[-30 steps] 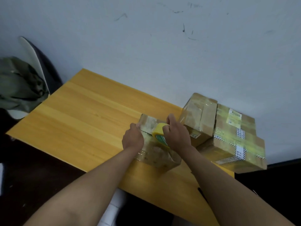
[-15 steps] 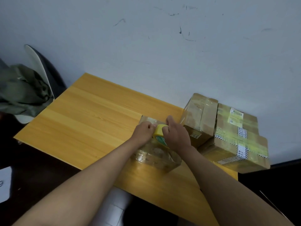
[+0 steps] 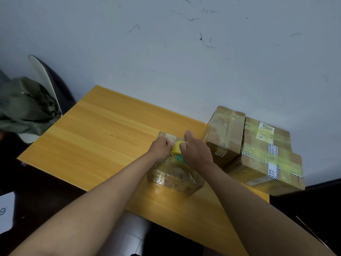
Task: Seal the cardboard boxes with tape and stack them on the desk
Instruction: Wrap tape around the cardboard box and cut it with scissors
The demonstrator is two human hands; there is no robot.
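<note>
Both hands, right hand [image 3: 196,154] and left hand [image 3: 160,149], are gripping tape roll [image 3: 176,147] atop box [image 3: 175,177], likely tearing tape; box is resting on surface [image 3: 103,137].

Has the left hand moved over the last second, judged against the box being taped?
Yes. The left hand has slid right along the box top, and now meets the yellow tape roll beside the right hand.

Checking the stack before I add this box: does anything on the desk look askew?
Yes. The upper box sits tilted against the big box, not flat on it. Both hands are at the tape roll.
</note>
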